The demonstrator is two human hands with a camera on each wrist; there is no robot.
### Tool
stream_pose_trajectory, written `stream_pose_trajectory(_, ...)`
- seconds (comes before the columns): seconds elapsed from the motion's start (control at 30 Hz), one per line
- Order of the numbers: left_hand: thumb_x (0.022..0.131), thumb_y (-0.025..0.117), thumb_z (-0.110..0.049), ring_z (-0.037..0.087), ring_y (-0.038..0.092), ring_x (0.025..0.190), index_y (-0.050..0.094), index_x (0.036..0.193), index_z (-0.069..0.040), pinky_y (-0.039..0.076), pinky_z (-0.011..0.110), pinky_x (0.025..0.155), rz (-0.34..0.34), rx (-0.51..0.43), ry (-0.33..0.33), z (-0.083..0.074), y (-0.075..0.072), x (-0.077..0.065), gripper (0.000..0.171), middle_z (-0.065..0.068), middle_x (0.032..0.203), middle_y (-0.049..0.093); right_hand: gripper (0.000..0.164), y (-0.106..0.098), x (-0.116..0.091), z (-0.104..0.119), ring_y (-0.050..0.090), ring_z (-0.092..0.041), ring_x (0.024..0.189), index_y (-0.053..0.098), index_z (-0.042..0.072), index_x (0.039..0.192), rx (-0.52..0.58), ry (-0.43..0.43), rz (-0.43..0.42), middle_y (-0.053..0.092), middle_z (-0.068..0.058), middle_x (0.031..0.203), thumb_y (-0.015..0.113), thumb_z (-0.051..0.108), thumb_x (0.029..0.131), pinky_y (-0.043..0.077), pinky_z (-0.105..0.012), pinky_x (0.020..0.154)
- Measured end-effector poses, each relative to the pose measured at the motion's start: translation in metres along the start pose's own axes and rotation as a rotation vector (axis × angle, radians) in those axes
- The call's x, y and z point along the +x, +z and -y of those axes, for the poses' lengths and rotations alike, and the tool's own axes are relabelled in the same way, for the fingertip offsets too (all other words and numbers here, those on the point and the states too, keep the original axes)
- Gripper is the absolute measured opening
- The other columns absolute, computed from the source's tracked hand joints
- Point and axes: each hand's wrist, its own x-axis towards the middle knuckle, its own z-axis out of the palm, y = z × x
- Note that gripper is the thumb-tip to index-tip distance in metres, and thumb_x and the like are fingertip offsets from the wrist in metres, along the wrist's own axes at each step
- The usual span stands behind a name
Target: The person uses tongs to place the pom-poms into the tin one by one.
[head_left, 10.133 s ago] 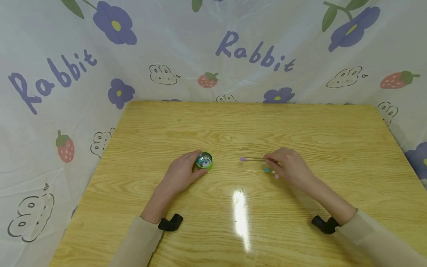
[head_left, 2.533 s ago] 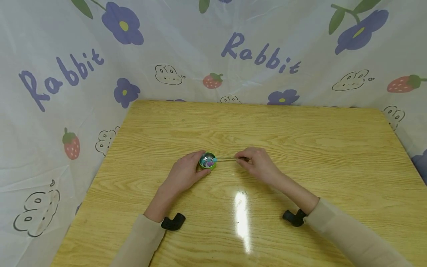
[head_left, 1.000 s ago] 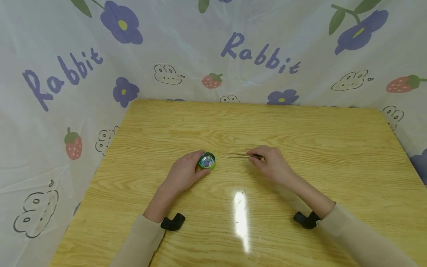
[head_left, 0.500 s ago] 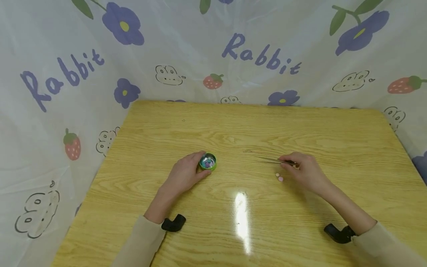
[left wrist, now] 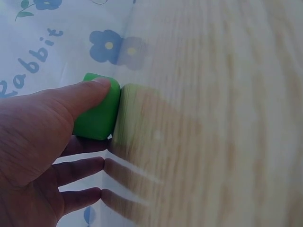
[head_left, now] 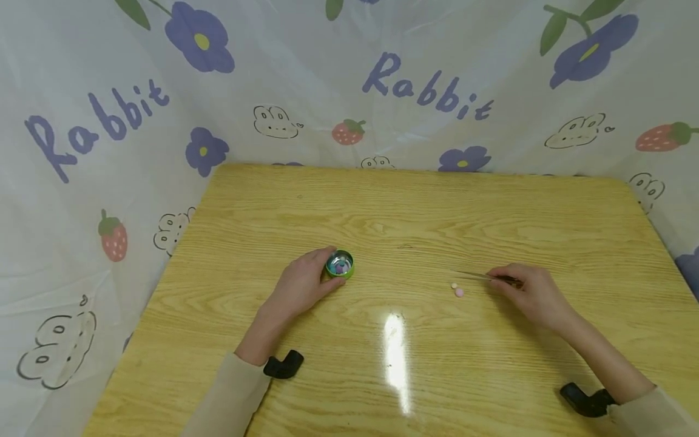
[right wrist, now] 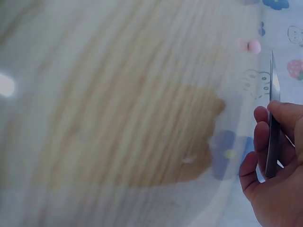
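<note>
My left hand (head_left: 306, 280) grips a small round green tin (head_left: 348, 274) between thumb and fingers. It stands on the table, silvery inside, with several teal and purple pieces (head_left: 341, 267) at the bottom. In the left wrist view the thumb lies on the green tin (left wrist: 97, 118), whose inside is hidden. My right hand (head_left: 532, 297) pinches dark-handled metal tweezers (head_left: 474, 275), tips pointing left with nothing between them. Just below and left of the tips lie a round pink piece (head_left: 459, 292) and a smaller cream one (head_left: 454, 285). The right wrist view shows the tweezers (right wrist: 273, 137) along the fingers.
The wooden table (head_left: 306, 212) reaches back to a white printed curtain (head_left: 306, 73), which also hangs along the left side. A black curved piece sits at each wrist, the left one (head_left: 284, 365) close over the table. Light glares off the tabletop (head_left: 395, 364).
Earlier the tweezers held a purple piece, then a teal one at the tin's rim. Now they hold nothing, and my right hand has moved right, past the two pieces. My left hand keeps its grip.
</note>
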Motion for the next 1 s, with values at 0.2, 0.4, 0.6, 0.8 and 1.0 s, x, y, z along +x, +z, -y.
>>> stream_pose_trajectory(0.2,0.095,0.077,-0.036,0.036,0.06,0.126,0.053,0.146,0.001,0.05,0.051,0.103,-0.003,-0.005,0.002,0.0008,0.0003,0.0016,0.067,0.02,0.138,0.061,0.019,-0.0015,-0.0052,-0.0058,0.069,-0.008,0.086,0.078,0.002,0.105,0.013,0.016,0.012,0.076,-0.01,0.099,0.076,-0.005,0.088,0.054,-0.017,0.066)
stream_pose_trajectory(0.4,0.095,0.077,-0.035,0.036,0.06,0.126,0.053,0.146,0.001,0.05,0.052,0.103,-0.004,-0.007,0.0,0.0011,-0.0007,0.0016,0.067,0.02,0.138,0.062,0.02,-0.0022,-0.0078,-0.0077,0.07,-0.01,0.088,0.078,0.002,0.106,0.018,0.008,0.026,0.077,-0.009,0.099,0.077,-0.006,0.087,0.054,-0.015,0.069)
stream_pose_trajectory(0.6,0.095,0.077,-0.035,0.036,0.061,0.125,0.053,0.145,0.001,0.05,0.051,0.102,-0.005,-0.009,0.001,0.0016,-0.0005,0.0016,0.066,0.02,0.138,0.062,0.021,-0.0014,-0.0078,-0.0085,0.07,-0.01,0.088,0.078,0.004,0.104,0.012,-0.02,0.037,0.076,-0.006,0.098,0.077,-0.007,0.086,0.053,-0.015,0.07)
stream_pose_trajectory(0.8,0.095,0.077,-0.035,0.036,0.06,0.125,0.053,0.146,0.001,0.05,0.051,0.103,0.0,-0.004,-0.005,0.0003,-0.001,0.0014,0.067,0.019,0.138,0.062,0.02,-0.0008,-0.0077,-0.0088,0.069,-0.008,0.085,0.079,0.005,0.103,0.012,-0.011,0.048,0.076,-0.004,0.096,0.077,-0.006,0.087,0.055,-0.02,0.066)
stream_pose_trajectory(1.0,0.094,0.078,-0.035,0.036,0.06,0.125,0.054,0.145,0.001,0.05,0.051,0.103,0.001,-0.004,-0.006,-0.0019,-0.0021,0.0008,0.067,0.02,0.138,0.062,0.019,-0.0002,-0.0079,-0.0089,0.07,-0.013,0.085,0.079,0.006,0.103,-0.002,-0.005,0.05,0.076,-0.003,0.096,0.077,-0.006,0.087,0.055,-0.021,0.067)
